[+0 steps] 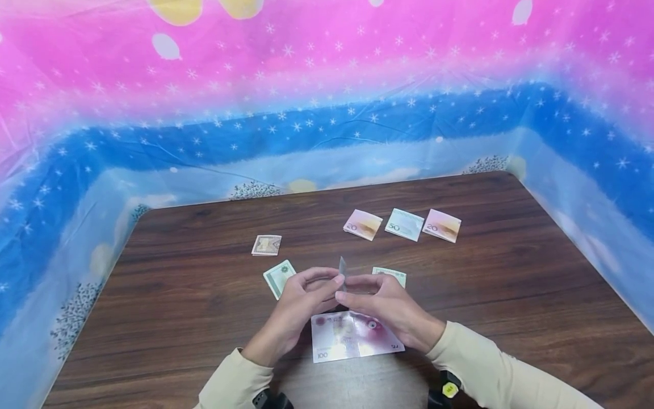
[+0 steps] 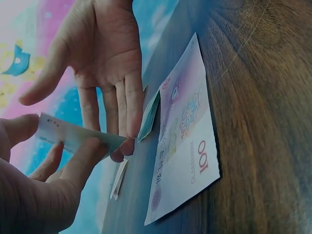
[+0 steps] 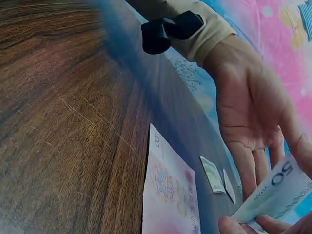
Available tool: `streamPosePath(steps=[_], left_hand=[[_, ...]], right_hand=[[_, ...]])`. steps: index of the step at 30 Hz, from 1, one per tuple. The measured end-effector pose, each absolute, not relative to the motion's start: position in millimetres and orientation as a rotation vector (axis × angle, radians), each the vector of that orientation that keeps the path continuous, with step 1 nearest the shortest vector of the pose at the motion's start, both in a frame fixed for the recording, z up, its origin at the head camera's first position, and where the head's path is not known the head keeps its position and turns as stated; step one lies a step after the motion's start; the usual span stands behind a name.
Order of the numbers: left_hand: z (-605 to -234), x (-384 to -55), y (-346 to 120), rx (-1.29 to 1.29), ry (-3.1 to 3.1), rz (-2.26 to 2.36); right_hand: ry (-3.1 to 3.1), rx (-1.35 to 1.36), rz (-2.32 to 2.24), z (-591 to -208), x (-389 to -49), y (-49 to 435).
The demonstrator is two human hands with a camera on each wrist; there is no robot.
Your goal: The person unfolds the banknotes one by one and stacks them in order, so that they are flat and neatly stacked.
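Observation:
Between my two hands, a folded 50-yuan banknote [image 3: 273, 187] stands nearly edge-on to the head view. My left hand [image 1: 293, 309] pinches it with thumb and fingertips, seen close up in the left wrist view. From the other side, my right hand [image 1: 395, 309] holds it too, its fingertips at the edge of the note in the right wrist view. In the left wrist view, the right hand's long fingers look fairly straight behind the note. Below both hands lies a pink 100-yuan banknote [image 1: 334, 343], spread flat with a crease across its middle.
Farther back on the wooden table [image 1: 194, 318] lie a folded 20 note [image 1: 363, 225], a folded 50 note [image 1: 403, 224] and another 20 note [image 1: 442, 225]. Green folded notes flank the hands, one left [image 1: 280, 278], one right [image 1: 390, 275]. A brownish note [image 1: 266, 245] lies back left.

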State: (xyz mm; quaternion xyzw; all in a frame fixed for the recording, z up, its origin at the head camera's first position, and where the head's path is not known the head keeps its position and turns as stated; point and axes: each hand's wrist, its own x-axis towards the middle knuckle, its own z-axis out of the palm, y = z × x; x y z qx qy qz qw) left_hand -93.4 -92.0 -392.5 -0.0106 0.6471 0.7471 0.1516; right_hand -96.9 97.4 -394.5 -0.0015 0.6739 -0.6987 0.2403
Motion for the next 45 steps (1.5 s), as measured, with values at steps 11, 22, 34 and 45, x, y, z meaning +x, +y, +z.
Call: streamPosePath(steps=[11, 22, 34, 45], left_hand=[[-394, -92, -95, -0.013, 1.896, 2.105], [-388, -86, -100, -0.021, 1.875, 2.154], [-394, -82, -111, -0.144, 1.966, 2.137], [-395, -72, -124, 0.145, 2.268, 1.741]], right_hand=[[1.725, 0.006, -1.941, -389, -96, 103], [1.606, 0.049, -2.084, -383, -97, 120], [1.690, 0.082, -2.085, -394, -95, 134], [2.027, 0.013, -1.825, -398, -94, 151]])
